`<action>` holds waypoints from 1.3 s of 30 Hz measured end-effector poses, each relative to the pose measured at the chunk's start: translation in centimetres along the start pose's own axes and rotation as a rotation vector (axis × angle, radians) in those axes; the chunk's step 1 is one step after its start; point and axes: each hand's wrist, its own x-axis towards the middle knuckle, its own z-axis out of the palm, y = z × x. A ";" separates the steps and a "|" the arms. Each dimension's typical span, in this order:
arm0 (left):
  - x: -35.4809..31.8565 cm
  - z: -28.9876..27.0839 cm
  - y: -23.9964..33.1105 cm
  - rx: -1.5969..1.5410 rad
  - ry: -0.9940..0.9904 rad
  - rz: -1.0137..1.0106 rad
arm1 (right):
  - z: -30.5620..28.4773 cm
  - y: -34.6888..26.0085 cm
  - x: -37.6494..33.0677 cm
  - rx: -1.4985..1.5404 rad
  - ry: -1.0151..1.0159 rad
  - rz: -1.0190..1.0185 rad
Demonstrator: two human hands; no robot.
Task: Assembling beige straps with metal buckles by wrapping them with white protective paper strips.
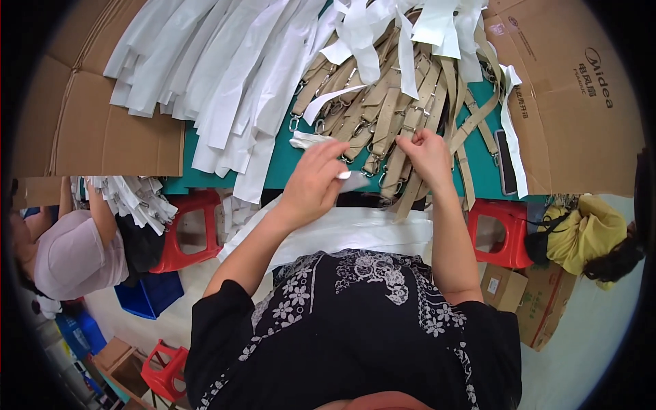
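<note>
A heap of tan straps (383,116) with metal clips and buckles lies on the green tabletop (273,171), some strap ends hanging over its near edge. My left hand (316,179) is curled around a crumpled white strip (307,139); one part of it sticks out past the fingers, another shows by the thumb. To its right, my right hand (429,158) pinches a tan strap (410,126) near a buckle, thumb and forefinger together. The exact grip is partly hidden by the fingers. Loose white strips lie over the far part of the heap.
Long white sleeves (239,89) are spread at the left. Cardboard (123,130) flanks the table on the left, and a carton (567,102) on the right. A dark phone (505,162) lies at the right edge. People sit on both sides near red stools (499,232).
</note>
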 end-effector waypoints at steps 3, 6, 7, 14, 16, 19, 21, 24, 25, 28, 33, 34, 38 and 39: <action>0.4 -0.1 -1.4 0.189 0.013 0.054 | 0.8 1.6 0.6 0.467 -0.079 0.008; -0.4 -1.0 -2.8 0.070 -0.022 0.071 | 0.3 0.9 -0.4 1.091 -0.210 0.087; -0.6 -1.5 -3.3 0.053 -0.098 0.072 | 0.3 1.2 -0.5 1.092 -0.212 0.089; -0.9 -5.7 -3.7 0.338 -0.127 0.122 | 0.2 1.9 -2.2 1.311 -0.509 0.109; -1.6 -4.6 -1.8 0.102 -0.050 0.006 | 0.7 1.3 -3.0 1.227 -0.659 0.017; -2.2 -2.9 0.8 -0.301 -0.005 -0.237 | -0.4 0.0 -4.1 1.078 -0.736 0.003; -2.6 -2.2 1.6 -0.627 -0.158 -0.699 | -0.4 -0.1 -4.4 1.088 -0.716 -0.013; -3.4 -1.4 1.9 -0.745 -0.133 -0.788 | -0.3 -0.1 -4.5 1.147 -0.788 0.075; -3.7 -1.2 2.1 -0.786 -0.112 -0.818 | -0.4 0.0 -4.6 1.239 -0.802 0.067; -3.8 -0.9 2.8 -0.803 -0.098 -0.784 | -0.9 -0.5 -5.3 1.377 -0.772 0.055; -4.0 -0.6 3.0 -0.670 -0.116 -0.737 | -0.6 -1.0 -5.6 1.398 -0.617 -0.008; -4.0 -0.6 3.0 -0.651 -0.111 -0.730 | -0.7 -1.3 -5.7 1.398 -0.618 -0.008; -3.8 -0.5 3.3 -0.633 -0.070 -0.768 | -0.9 -1.6 -6.0 1.326 -0.558 -0.011; -3.9 -0.5 3.3 -0.617 -0.043 -0.754 | -0.9 -1.6 -6.0 1.310 -0.553 -0.004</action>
